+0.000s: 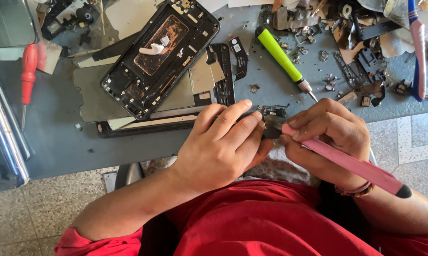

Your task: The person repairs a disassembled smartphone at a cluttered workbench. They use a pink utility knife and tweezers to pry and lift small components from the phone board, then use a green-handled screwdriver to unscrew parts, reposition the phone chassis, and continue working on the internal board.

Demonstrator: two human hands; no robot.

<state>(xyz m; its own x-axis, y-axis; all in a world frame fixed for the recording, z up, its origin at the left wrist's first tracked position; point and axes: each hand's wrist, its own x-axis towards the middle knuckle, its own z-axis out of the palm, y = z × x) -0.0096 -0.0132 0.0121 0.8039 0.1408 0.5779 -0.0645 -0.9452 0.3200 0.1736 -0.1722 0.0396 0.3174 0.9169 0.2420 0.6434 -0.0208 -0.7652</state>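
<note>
My left hand [223, 147] is closed around a small dark phone part [270, 130] at the table's front edge; most of the part is hidden under my fingers. My right hand [325, 137] grips a pink-handled tool [351, 166] like a pen, its tip resting against that part between my two hands. Just beyond my fingers lies a small black component [273, 111] on the grey table [57, 137].
An opened black phone frame [159, 57] lies on stacked metal plates at centre. A green-handled screwdriver [280, 56] sits to its right, a red screwdriver [28, 71] at left, a toothbrush [417, 47] at far right. Loose parts are scattered along the back right.
</note>
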